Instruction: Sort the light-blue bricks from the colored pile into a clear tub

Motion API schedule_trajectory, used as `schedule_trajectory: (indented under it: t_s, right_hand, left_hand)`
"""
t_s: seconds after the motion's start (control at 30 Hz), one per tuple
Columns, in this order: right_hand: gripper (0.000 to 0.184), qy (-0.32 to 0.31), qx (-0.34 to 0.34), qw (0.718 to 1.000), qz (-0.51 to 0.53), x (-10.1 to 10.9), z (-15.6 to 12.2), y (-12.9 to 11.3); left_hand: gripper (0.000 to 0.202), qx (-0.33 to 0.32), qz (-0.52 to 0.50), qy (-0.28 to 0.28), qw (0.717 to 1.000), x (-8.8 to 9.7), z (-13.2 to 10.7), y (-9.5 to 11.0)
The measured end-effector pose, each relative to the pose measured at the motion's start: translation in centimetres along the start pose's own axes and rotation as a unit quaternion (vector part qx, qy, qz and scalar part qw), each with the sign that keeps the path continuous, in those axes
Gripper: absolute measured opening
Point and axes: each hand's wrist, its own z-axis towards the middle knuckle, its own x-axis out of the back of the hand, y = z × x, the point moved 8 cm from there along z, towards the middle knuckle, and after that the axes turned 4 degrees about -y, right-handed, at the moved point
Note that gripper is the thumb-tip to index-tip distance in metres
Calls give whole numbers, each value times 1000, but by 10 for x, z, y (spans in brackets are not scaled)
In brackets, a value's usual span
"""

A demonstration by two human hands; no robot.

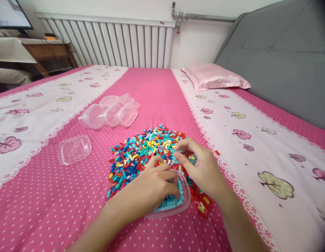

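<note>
A heap of small mixed-colour plastic bricks (144, 148) lies on the pink dotted bedspread. At its near edge stands a clear plastic container (186, 199) part-filled with light blue bricks (169, 203). My left hand (152, 185) rests over the container's rim with fingers curled, their tips down among the blue bricks. My right hand (198, 164) hovers at the heap's right edge, thumb and fingers pinched together on the bricks; what they hold is too small to name.
A clear lid (74, 149) lies left of the heap. Several empty clear containers (110, 113) are bunched behind it. A pink pillow (215, 77) lies by the grey headboard (283, 56). A white radiator (112, 42) runs along the far wall.
</note>
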Motion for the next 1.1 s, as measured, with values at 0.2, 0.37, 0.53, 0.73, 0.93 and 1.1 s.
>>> schedule_trajectory:
  t_s: [0.2, 0.37, 0.53, 0.73, 0.93, 1.1]
  right_hand:
    - [0, 2, 5, 1000, 0, 1, 1, -1]
    - [3, -2, 8, 1000, 1, 0, 0, -2]
    - [4, -2, 10, 1000, 1, 1, 1, -3]
    - [5, -2, 11, 1000, -3, 0, -1, -2]
    - [3, -1, 13, 1000, -7, 0, 0, -1]
    - [4, -2, 11, 1000, -9, 2, 1, 0]
  left_hand:
    - [18, 18, -24, 10, 1000, 7, 1, -2]
    - [23, 18, -64, -9, 998, 7, 2, 1]
    - [23, 9, -112, -30, 993, 4, 1, 5]
    - [25, 6, -125, -44, 991, 6, 1, 5]
    - [24, 22, -125, -34, 991, 11, 1, 0]
    - [27, 31, -109, -12, 994, 16, -2, -3]
